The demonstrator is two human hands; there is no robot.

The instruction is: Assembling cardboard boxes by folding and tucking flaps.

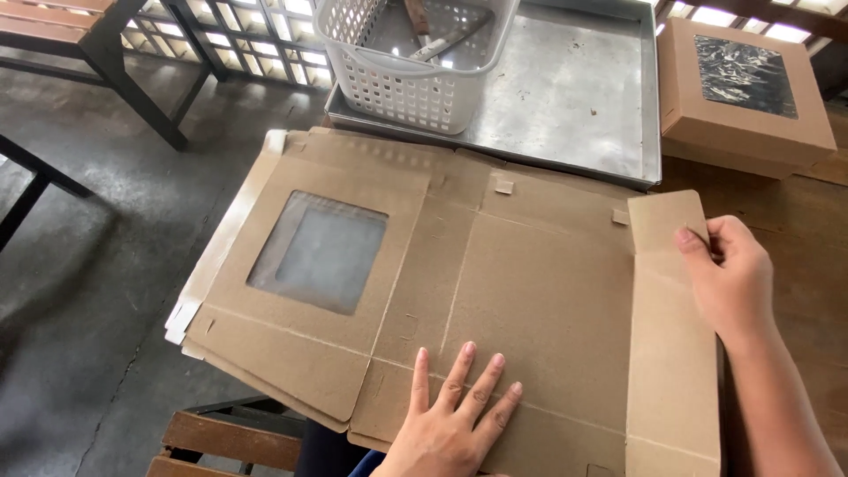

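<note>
A flat, unfolded brown cardboard box blank [530, 291] with a square clear window [318, 252] lies on top of a stack of similar blanks. My left hand [455, 415] presses flat on its lower middle panel, fingers spread. My right hand [729, 274] grips the right side flap [667, 344], thumb on its top corner, with the flap folded inward over the blank.
A metal tray [574, 106] sits behind the blanks and carries a white perforated plastic basket [411, 62]. An assembled brown window box [742, 88] stands at the back right on the wooden table [804, 230]. A concrete floor and bench frames lie to the left.
</note>
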